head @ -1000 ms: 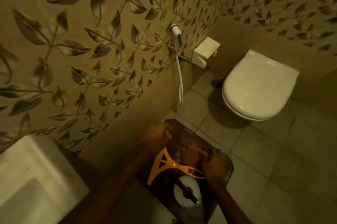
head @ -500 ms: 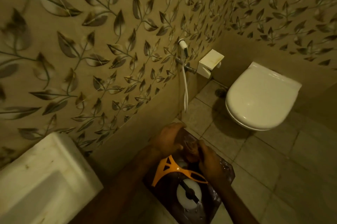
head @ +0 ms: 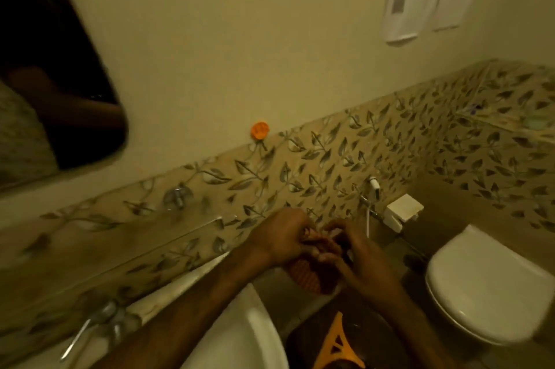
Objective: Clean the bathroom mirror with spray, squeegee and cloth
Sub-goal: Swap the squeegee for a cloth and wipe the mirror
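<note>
Since 1.0 s ago: view raised from the floor to the wall; both hands lifted off the dark tray and now meet at chest height with the cloth between them, where earlier it lay on that tray

Left to right:
- dark rounded-corner wall mirror (head: 57,74), far left, partly out of frame; blurred, so no spray or streaks can be judged on the glass
- chrome tap (head: 90,329) and white ceramic basin (head: 240,335), lower left
- small round orange wall hook (head: 260,129), mid wall
- left hand (head: 277,238), grip clenched on the reddish-brown ribbed cloth (head: 306,277)
- right hand (head: 365,263), grip also closed on the same cloth, fingers bunching it
- orange plastic squeegee (head: 338,347), below the hands on the dark tray (head: 306,344), untouched
- white closed toilet lid (head: 492,287), right

Spray bottle: not identifiable in this frame

Progress (judgement): early. Cloth picked up only; mirror well apart from hands. Spraying, squeegee pass and wipe all appear left to do
</note>
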